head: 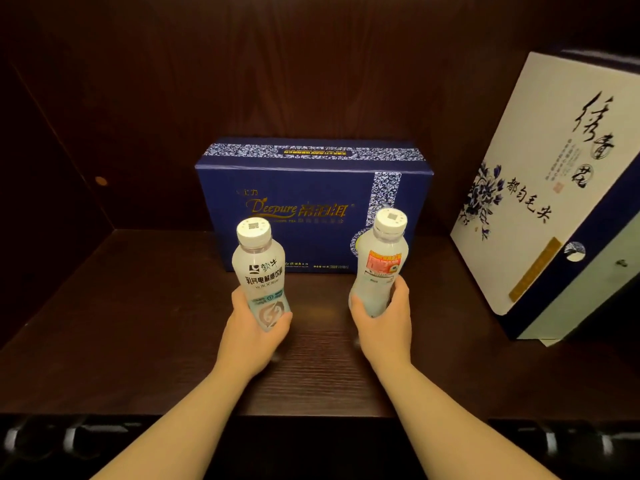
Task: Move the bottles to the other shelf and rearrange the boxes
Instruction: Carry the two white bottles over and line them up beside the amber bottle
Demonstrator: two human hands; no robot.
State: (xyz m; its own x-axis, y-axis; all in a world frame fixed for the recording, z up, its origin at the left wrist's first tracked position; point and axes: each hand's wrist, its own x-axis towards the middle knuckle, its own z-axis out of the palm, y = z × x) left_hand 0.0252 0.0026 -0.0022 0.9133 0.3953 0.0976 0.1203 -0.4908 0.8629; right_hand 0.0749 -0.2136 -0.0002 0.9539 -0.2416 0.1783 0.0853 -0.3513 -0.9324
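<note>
Your left grip [254,327] wraps the left bottle [261,275], right grip [384,318] clasps the right bottle [379,265], both upright near the blue box [304,188] on the shelf [138,323].

"Deepure" is being shown in gold script, with smaller gold characters too blurred to be read beside it, on the front of the dark blue box [304,206] standing beyond the fingertips of both hands. Black Chinese print, including "乳钙电解质饮料", is being displayed on the label of the left bottle [261,275] just above the fingers [284,320] of the left hand [252,334], while the orange label of the right bottle [379,265], above the right hand's [384,323] fingers, is too small to be read. Black calligraphy, "都匀毛尖" among it, is being carried on the white box [540,188] leaning well to the right of the right hand's fingers.
</note>
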